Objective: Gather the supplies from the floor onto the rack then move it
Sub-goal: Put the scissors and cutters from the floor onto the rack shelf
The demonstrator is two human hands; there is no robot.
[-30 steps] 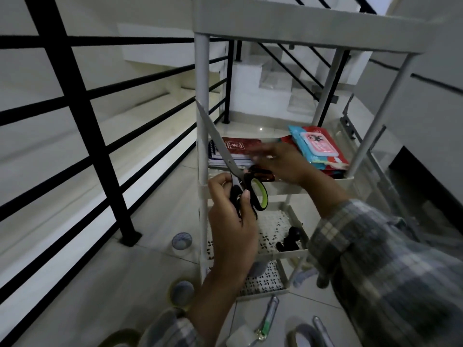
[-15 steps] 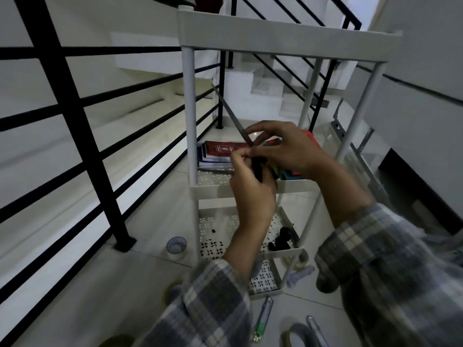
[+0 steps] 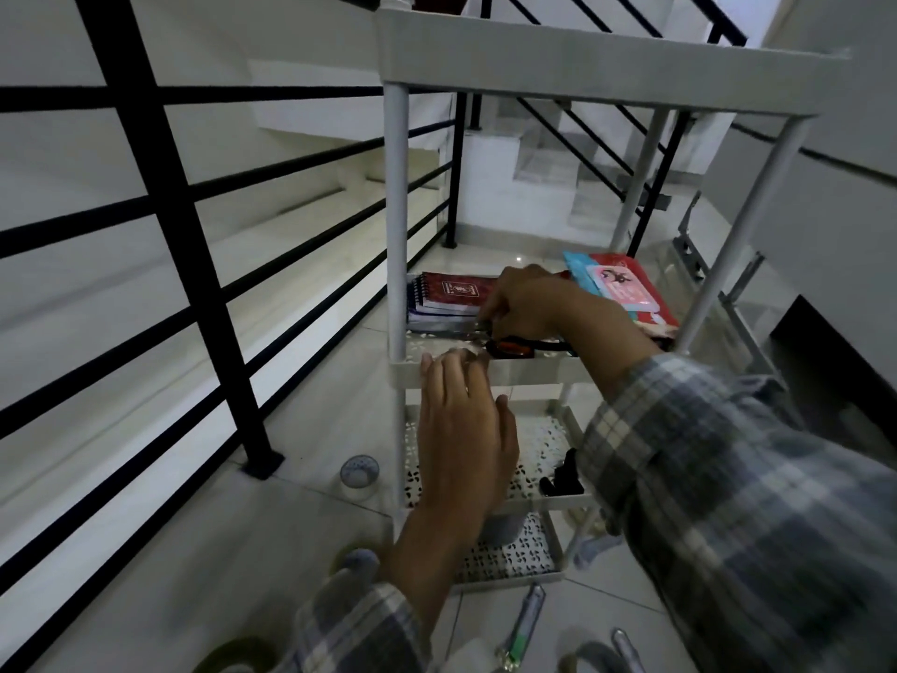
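Observation:
A white tiered rack (image 3: 397,225) stands in front of me on the tiled floor. On its second shelf lie a red spiral notebook (image 3: 454,293) and a red and blue wipes pack (image 3: 626,289). My right hand (image 3: 526,301) reaches into that shelf and rests on the scissors (image 3: 514,346), whose orange and black handles lie flat there. My left hand (image 3: 461,425) hovers in front of the shelf edge, fingers apart, holding nothing. Black clips (image 3: 563,478) sit on the third shelf.
A tape roll (image 3: 359,473) and another roll (image 3: 354,561) lie on the floor left of the rack. A green pen (image 3: 522,629) and other small items lie near the bottom edge. Black railing (image 3: 170,211) runs along the left; stairs rise behind.
The scissors went from both hands, raised, down onto the second shelf. My left hand let go and drew back; my right hand stays on them.

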